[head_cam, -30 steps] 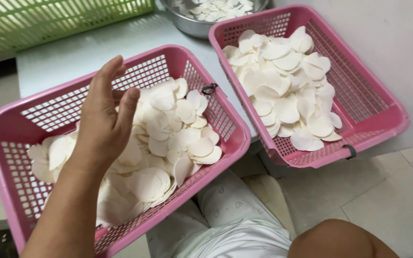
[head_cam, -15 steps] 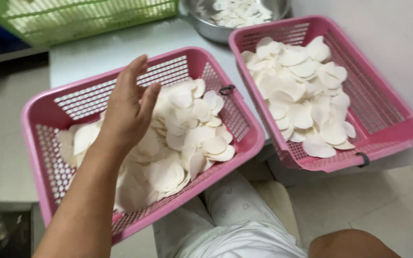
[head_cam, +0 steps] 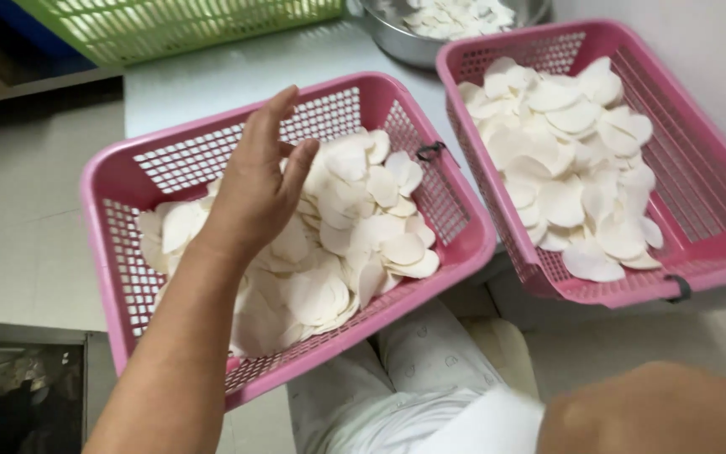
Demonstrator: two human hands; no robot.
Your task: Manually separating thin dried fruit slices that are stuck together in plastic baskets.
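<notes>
Head cam, near to far.

Near edge, approx 5 o'clock: bare rounded shape, blurred; can't tell if arm or knee. R hand not seen.

L hand (head_cam: 255, 189) at approx 10 o'clock from frame centre, forearm coming in from 7 o'clock. Hand open, fingers extended and close together, gripping nothing; held over the white slices (head_cam: 342, 227), contact can't tell.

Slices piled in near pink basket (head_cam: 107, 181), heaped toward its 3 o'clock side.

Second pink basket (head_cam: 720, 244) at 2 o'clock, just beside the first, more white slices inside.

Far: metal bowl (head_cam: 397, 40) at 12 o'clock w/ slices; green basket (head_cam: 170, 25) at 11 o'clock.
</notes>
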